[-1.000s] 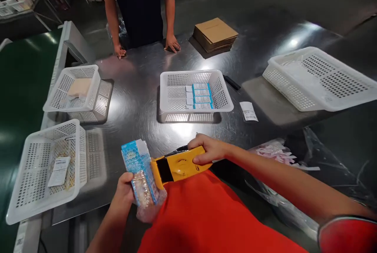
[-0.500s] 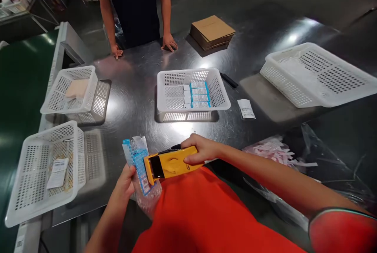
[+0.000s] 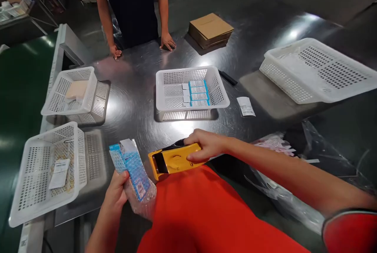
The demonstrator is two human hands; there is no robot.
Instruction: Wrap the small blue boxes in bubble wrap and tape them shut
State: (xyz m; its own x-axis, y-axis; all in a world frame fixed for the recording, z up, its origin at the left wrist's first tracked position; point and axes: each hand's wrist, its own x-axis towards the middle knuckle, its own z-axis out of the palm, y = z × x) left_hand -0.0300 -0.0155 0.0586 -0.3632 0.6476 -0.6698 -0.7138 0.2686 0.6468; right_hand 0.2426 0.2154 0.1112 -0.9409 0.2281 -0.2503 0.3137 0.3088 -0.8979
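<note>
L hand (image 3: pixel 116 188) pinching the bubble-wrapped box (image 3: pixel 134 170), lower ctr-left; R hand (image 3: pixel 205 145) wrapped round the yellow tool (image 3: pixel 176 161), lower ctr. Box prob. light, stiffish, slick-skinned; best held by its sides.

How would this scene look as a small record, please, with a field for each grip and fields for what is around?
left grip: holding a blue box in bubble wrap
right grip: holding a yellow tool, its head beside the wrapped box
middle basket: small blue-and-white boxes inside
right of middle basket: white printed slip on the table
far side: stack of brown cardboard; other person in a dark shirt
</note>
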